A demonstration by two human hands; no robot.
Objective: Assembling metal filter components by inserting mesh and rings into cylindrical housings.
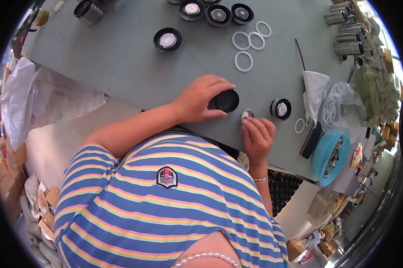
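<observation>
My left hand (206, 97) is wrapped round a round black cap (227, 101), whose dark hollow side faces up on the grey table. In my right hand (258, 134), a small shiny metal disc (247, 115) is pinched between the fingertips, just to the right of the black cap and apart from it. Farther right sits another black cap (280, 109) with a silvery centre piece. A similar black cap (167, 40) with a ridged metal centre stands beyond my left hand.
White rings (244, 61) lie on the grey table (121, 58), near several more black caps (219, 15). At the right are a blue bowl (318, 156) of metal parts, a clear plastic bag (344, 107) and a white cloth (315, 89). Metal cylinders (346, 48) stand at the far right.
</observation>
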